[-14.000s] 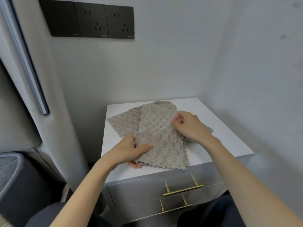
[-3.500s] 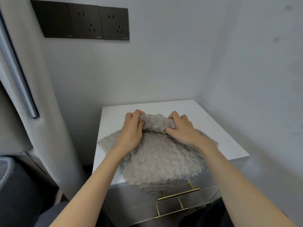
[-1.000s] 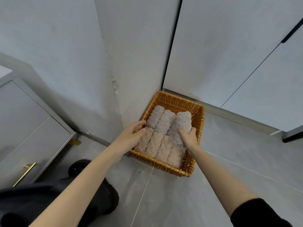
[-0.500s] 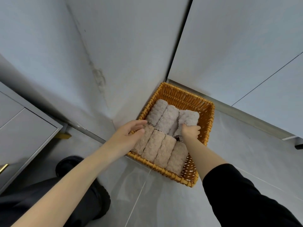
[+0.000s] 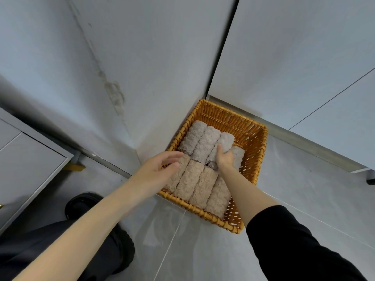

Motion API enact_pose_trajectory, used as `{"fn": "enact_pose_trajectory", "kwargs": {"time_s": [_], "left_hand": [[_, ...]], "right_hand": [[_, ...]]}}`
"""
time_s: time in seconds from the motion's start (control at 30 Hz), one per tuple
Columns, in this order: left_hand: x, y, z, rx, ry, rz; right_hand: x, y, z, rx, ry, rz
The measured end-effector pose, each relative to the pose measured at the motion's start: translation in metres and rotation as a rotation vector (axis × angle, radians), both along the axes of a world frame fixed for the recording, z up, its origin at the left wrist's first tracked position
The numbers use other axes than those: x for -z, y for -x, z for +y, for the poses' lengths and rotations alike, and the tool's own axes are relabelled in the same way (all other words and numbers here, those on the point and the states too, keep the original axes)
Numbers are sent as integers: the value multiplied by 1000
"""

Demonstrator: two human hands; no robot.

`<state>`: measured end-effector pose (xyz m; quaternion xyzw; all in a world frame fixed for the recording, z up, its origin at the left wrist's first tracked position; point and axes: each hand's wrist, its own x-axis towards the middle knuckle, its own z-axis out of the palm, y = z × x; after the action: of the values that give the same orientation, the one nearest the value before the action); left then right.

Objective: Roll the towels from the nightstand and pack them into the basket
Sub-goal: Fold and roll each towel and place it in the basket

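– Grey tile floor, pale walls meeting in a corner, and a nightstand at the left edge. No towel lies on the part of it I can see. What's your report?

– Going left to right: my left hand hovers at the near-left rim of the basket. Its fingers are loosely spread and hold nothing. I can't tell whether the thumb touches the front-left roll. Four rolls fill the front row, and two more lie behind them.

– And the right?

– My right hand has its fingers curled round a third back roll, with the thumb on its left side. Half a second ago that roll sat higher, bunched on top of its neighbours. Now it lies down beside them, pushed into line.

– What does that mean for the job?

– I judge this roll all but packed, with only the release left. A bit of towel shows just right of my hand. I can't tell whether it's a loose end of this roll or another roll.

– Any writing?

– I can't read any. I see no label or brand on the rolls, basket or nightstand.
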<state>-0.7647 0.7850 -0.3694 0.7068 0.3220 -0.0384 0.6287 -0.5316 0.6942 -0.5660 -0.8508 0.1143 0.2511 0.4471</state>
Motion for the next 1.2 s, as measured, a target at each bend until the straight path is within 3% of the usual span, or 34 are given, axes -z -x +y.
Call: {"fn": "enact_pose_trajectory", "kwargs": {"time_s": [0.2,0.33,0.4,0.47,0.57,0.73,0.93,1.2], "left_hand": [[0,4,0,12,-4,19],[-2,3,-1,21,-8,30],[-2,4,-1,20,-7,36],[-2,4,-1,17,-8,40],[-2,5,-1,22,-12,46],[1,5,-3,27,-19,43],[5,6,-5,52,-18,66],[1,3,-2,34,-35,53]], "right_hand": [[7,1,-14,5,-197,171],[5,1,-21,2,-161,120],[2,1,-22,-51,-41,-47],[-3,2,-25,-171,176,-339],[-8,9,-18,-512,289,-658],[9,19,-3,-905,394,-462],[27,14,-5,-993,567,-322],[11,-6,9,-1072,613,-126]]}}
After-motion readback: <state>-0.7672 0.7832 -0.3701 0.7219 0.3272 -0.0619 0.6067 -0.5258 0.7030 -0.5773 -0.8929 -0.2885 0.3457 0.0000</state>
